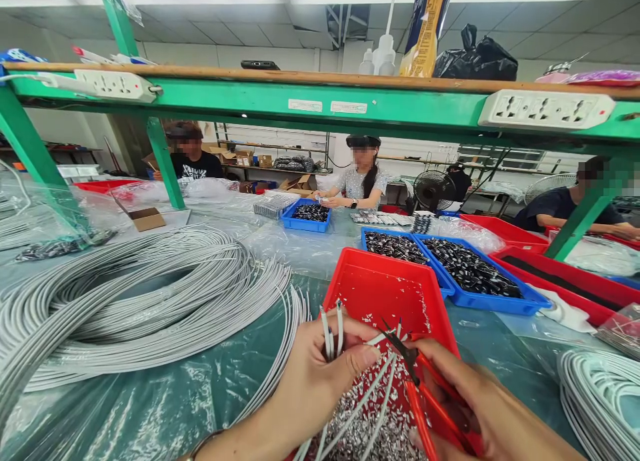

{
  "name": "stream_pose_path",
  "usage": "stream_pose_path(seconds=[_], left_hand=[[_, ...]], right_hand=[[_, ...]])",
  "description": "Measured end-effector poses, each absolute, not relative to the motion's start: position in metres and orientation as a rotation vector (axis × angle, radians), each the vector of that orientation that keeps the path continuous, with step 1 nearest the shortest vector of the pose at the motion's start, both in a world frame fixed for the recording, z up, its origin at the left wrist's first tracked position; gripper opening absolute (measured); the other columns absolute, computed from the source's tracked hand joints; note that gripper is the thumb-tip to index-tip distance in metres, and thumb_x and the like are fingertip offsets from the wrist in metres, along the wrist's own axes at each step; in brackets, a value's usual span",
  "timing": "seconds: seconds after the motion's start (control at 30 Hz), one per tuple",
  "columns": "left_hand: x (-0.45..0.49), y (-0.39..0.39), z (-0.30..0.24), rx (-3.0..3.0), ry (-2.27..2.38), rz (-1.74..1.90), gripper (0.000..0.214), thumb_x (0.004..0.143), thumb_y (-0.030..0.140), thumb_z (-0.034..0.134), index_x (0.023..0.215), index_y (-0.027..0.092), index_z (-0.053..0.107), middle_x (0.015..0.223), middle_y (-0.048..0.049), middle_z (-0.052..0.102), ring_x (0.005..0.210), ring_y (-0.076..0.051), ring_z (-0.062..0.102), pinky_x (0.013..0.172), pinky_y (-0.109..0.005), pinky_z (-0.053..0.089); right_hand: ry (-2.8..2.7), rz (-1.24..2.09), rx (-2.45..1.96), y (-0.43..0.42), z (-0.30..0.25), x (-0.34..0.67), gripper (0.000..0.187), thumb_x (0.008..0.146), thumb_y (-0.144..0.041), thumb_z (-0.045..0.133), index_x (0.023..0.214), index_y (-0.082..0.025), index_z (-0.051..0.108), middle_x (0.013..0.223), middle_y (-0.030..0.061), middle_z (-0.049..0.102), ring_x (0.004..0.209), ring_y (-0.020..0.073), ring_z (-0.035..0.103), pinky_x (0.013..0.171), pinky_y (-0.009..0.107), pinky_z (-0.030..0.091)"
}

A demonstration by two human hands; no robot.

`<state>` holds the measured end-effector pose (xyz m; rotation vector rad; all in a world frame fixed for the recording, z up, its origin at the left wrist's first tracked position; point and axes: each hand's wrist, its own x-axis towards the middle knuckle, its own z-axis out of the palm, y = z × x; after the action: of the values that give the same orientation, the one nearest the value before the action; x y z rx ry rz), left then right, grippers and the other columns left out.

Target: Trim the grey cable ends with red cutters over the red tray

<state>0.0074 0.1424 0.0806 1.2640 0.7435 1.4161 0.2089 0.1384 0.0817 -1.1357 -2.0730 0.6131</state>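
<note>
Over a red tray (380,281) strewn with small silvery scraps, my left hand (330,374) is closed around several light grey cables (367,387). Short cable ends stick up between its fingers, and one is pinched between thumb and forefinger. My right hand (465,387) grips red-handled cutting pliers (423,401). Their dark jaws lie right at the end of the pinched cable, close to my left fingertips. Whether the jaws touch the cable I cannot tell. The lower cable lengths hang down across the tray.
A large coil of grey cable (150,301) lies at left, another coil (600,394) at right. Blue trays (505,304) of small dark parts stand behind the red tray. A green shelf beam (220,97) with power strips (547,109) spans above. Other people (363,181) sit opposite.
</note>
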Motion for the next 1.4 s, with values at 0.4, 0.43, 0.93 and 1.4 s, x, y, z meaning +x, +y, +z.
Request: stream_pose_path(seconds=[0.4,0.43,0.93,1.4], left_hand=[[0.020,0.139,0.061,1.024,0.640,1.013,0.035,0.062,0.045,0.076,0.069,0.016,0.057,0.036,0.0059,0.054,0.026,-0.005,0.044,0.027,-0.012,0.030],[0.020,0.140,0.058,1.024,0.627,0.976,0.036,0.062,0.046,0.075,0.067,0.015,0.058,0.039,0.0048,0.056,0.026,-0.005,0.045,0.028,-0.013,0.033],[0.018,0.142,0.060,0.961,0.393,0.765,0.037,0.061,0.047,0.076,0.065,0.013,0.065,0.046,0.0031,0.057,0.034,-0.003,0.043,0.032,-0.014,0.027],[0.021,0.134,0.067,1.063,0.611,0.952,0.040,0.067,0.053,0.068,0.064,0.014,0.058,0.044,0.0042,0.052,0.032,-0.006,0.046,0.034,-0.016,0.033]], right_hand=[[-1.579,0.927,-1.130,0.138,0.089,0.187,0.017,0.070,-0.038,0.066,0.077,-0.025,0.073,0.046,-0.0093,0.027,0.043,0.0091,0.025,0.043,0.023,0.021],[-1.553,0.976,-1.100,0.136,0.088,0.184,0.018,0.071,-0.040,0.066,0.077,-0.025,0.073,0.045,-0.0090,0.030,0.041,0.0085,0.026,0.042,0.023,0.021],[-1.399,0.941,-0.873,0.133,0.081,0.174,0.010,0.058,-0.021,0.075,0.056,-0.025,0.066,0.044,-0.0067,0.048,0.041,0.0094,0.037,0.041,0.021,0.027],[-1.594,0.551,-1.101,0.127,0.084,0.173,0.013,0.065,-0.030,0.066,0.054,-0.024,0.061,0.042,-0.0065,0.044,0.037,0.0111,0.043,0.039,0.021,0.033]])
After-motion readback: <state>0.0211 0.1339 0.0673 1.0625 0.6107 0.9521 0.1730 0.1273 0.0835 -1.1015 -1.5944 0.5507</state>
